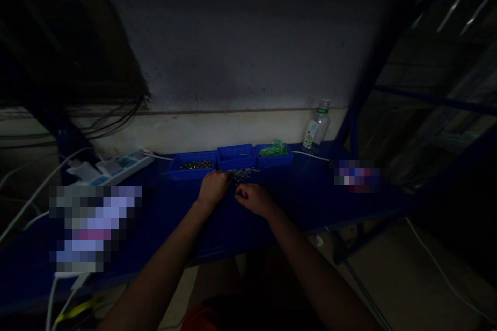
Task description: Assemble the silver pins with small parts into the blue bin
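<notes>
A small loose pile of thin metal pins or screws point(245, 172) lies on the blue table, just in front of three blue bins. My left hand point(215, 187) rests at the pile's left edge, its fingers bent down and closed, with the tips hidden. To the right and a little nearer me, my right hand point(254, 199) is closed in a pinch, thumb against curled fingers. Whatever it holds is too small and dark to make out. The left bin point(174, 171) holds small shiny metal parts point(196, 165), and the right bin point(285, 160) holds green plastic-looking pieces point(274, 150).
Between those bins, the middle bin point(236, 158) has a thin metal piece inside. A clear bottle point(317, 129) stands against the wall at right. On the left lie a white power strip point(132, 163) and cables. Blurred-out objects lie at both sides of the blue table point(225, 238).
</notes>
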`<state>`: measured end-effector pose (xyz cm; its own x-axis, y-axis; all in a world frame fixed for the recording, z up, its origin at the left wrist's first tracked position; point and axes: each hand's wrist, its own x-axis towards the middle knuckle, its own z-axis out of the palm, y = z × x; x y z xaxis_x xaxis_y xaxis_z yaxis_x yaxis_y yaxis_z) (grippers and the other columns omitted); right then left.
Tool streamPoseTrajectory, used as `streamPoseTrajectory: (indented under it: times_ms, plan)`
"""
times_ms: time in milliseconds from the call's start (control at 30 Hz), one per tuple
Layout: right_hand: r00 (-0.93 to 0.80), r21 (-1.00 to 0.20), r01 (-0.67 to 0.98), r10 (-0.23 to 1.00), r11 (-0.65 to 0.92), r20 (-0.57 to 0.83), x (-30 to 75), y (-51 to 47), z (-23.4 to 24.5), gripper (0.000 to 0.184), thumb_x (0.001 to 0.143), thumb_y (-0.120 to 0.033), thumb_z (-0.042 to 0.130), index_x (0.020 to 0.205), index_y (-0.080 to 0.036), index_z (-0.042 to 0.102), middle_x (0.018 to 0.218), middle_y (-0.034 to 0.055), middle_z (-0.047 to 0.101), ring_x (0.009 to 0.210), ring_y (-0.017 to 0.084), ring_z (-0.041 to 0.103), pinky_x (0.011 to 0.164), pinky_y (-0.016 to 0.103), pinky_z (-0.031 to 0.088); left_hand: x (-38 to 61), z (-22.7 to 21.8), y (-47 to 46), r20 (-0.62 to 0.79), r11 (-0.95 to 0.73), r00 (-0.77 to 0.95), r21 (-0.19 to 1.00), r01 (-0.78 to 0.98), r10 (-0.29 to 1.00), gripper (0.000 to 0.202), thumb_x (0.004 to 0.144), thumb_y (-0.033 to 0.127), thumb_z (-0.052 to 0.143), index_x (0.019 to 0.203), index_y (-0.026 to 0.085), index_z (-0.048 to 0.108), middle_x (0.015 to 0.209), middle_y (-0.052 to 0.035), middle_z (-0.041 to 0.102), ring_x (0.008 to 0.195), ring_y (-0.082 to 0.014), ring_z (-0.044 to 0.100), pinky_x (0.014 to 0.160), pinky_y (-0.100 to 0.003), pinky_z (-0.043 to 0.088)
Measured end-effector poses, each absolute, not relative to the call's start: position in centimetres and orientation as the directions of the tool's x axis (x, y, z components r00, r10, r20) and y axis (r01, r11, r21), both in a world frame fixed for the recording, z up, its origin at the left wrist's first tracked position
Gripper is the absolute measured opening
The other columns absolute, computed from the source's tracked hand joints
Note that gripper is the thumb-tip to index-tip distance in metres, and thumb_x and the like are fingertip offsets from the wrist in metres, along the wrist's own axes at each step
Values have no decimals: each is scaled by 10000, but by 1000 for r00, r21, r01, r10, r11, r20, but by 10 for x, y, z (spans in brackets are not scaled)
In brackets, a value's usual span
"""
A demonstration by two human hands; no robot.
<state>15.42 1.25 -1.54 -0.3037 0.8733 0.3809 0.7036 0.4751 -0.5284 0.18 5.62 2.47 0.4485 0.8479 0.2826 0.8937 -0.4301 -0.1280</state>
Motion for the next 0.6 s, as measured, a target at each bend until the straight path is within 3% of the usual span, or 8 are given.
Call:
streamPoseTrajectory:
  times_ms: [233,600]
  plan:
    - [-109,-512,802,919,306,378,152,18,-20,111,779,-277,516,834,-201,575,714,-1,590,628,99,519,580,196,324,2,27,58,250,-393,415,-135,910,875,324,821,326,355,796,157,630,772,-118,628,795,-232,580,725,-320,394]
    - [-52,-492,835,926,245,373,150,22,-21,107,781,-275,513,839,-210,575,747,36,620,680,145,564,613,225,352,16,30,57,285,-406,393,-14,914,874,233,742,295,460,779,139,629,757,-135,638,792,-259,580,715,-338,402]
